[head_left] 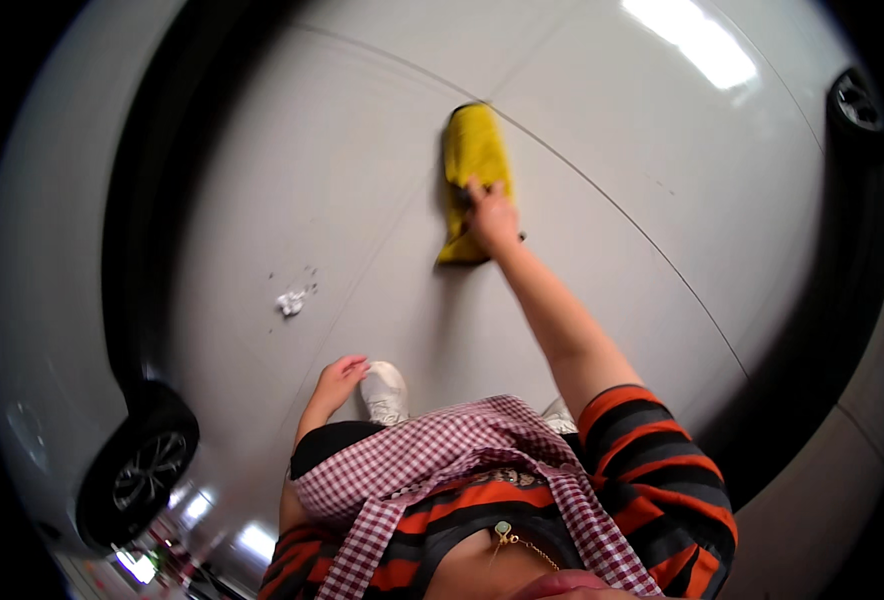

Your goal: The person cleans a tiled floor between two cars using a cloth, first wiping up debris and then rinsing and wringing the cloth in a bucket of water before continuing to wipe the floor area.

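My right hand (492,218) is stretched out ahead and closed on a long yellow, cloth-like duster (476,145). The duster has a dark edge at its far end, and dark parts show beside my fingers. A faint shadow lies on the floor below its near end; whether it touches the floor I cannot tell. My left hand (342,378) hangs beside my left shoe (385,392), with nothing in it and its fingers stretched out. A small crumpled white scrap (290,303) with dark bits around it lies on the floor, ahead and left of that hand.
A light-coloured car (52,300) stands on the left, its wheel (147,475) near the lower left. Another car's wheel (855,103) shows at the upper right. The glossy grey floor (602,330) has thin seams and reflects a ceiling light.
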Demonstrator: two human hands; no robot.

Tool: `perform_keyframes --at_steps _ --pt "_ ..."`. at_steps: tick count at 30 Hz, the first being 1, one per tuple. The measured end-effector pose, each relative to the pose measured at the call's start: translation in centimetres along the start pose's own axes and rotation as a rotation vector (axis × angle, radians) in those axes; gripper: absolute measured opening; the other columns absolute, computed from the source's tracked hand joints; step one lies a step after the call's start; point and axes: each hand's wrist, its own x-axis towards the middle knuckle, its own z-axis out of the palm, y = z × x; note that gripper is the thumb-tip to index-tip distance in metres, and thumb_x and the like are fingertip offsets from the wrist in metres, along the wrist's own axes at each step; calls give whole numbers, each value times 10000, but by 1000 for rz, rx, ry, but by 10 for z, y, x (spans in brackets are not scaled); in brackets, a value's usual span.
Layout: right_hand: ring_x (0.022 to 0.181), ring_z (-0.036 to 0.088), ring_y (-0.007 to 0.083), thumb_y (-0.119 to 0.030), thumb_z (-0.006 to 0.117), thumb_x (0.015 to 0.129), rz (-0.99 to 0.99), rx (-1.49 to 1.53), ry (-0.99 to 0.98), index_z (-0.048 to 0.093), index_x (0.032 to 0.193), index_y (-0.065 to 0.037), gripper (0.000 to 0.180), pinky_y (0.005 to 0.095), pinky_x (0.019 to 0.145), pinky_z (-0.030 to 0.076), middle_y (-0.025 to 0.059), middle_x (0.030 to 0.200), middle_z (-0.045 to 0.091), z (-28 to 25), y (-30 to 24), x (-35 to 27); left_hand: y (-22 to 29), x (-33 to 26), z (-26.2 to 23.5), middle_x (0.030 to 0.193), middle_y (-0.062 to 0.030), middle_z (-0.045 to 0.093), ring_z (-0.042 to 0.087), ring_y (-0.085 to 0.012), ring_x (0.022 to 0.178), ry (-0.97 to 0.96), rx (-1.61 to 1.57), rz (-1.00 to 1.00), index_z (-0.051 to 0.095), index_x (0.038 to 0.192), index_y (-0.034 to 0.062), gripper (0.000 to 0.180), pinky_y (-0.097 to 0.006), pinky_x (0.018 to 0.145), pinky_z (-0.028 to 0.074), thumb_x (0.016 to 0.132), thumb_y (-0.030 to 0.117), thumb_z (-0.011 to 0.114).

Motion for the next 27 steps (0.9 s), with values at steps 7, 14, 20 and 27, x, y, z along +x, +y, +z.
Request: perform_keyframes --at_steps 7,14,20,27 --pt "800 521 79 -149 506 869 100 1158 -336 548 1205 -20 363 237 725 449 16 924 599 52 -71 -19 -59 12 -28 1001 -114 646 612 -153 875 97 100 218 580 1124 12 307 -276 777 478 882 202 576" --pt "960 555 321 -136 507 826 89 -13 49 499 1280 -175 456 383 843 456 158 1081 513 -2 36 -89 -75 23 -30 1009 -109 624 621 -225 890 155 89 399 582 1114 35 314 -310 786 484 844 193 607" --pt "949 543 359 -191 509 853 89 14 -147 454 1319 -120 474 365 874 420 204 1101 525 79 -31 -105 5 95 3 1285 -129 438 477 -288 1136 383 206 914 515 1212 57 440 -361 923 429 828 240 628" --pt "814 576 135 -228 516 924 232 381 -214 316 1403 -129 528 265 654 472 114 1129 563 28 -64 -149 53 186 77 1519 -70 75 19 -304 1391 306 720 988 249 1432 176 727 -535 1086 129 837 506 505"
